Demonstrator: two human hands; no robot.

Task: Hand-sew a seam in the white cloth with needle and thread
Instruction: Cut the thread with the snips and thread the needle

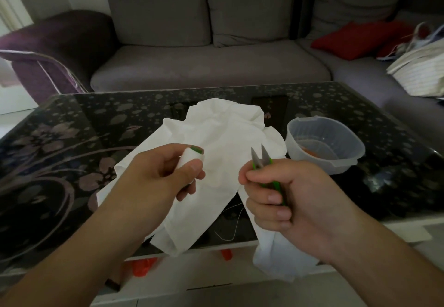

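Over the cloth (223, 162) on the table (72, 143), my left hand (156, 177) grips a thread spool (192, 156), right hand (288, 198) clamps green snips (262, 162); bowl (324, 143) sits right of the cloth.

Left hand (165, 174) curled in a pinching grip, right hand (286, 193) fisted, both forearms raised

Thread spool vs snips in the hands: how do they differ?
The thread spool is white with a green end and rounded; the snips are green-handled with two pointed metal blades. The left hand grips the spool; the right hand grips the snips, blades up and slightly apart. Both are held above the white cloth.
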